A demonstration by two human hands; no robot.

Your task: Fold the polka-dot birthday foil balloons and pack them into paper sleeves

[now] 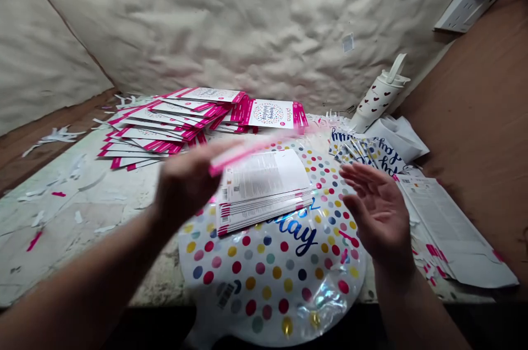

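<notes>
My left hand is closed on the near end of a pink-edged card packet, blurred by motion and tilted above a stack. That stack of printed card packets lies with its text side up. Underneath is a round flat foil balloon with coloured dots and blue lettering, its lower edge hanging over the table's front. To the right of the stack, my right hand is raised, palm inward and fingers apart, holding nothing. Folded dotted foil balloons lie just beyond its fingertips.
A fanned pile of pink-and-white card packets stands at the back left, beside another packet pile. A white tumbler leans at the back right. Flat printed card lies at the right. Paper scraps litter the table. A power socket is on the wall.
</notes>
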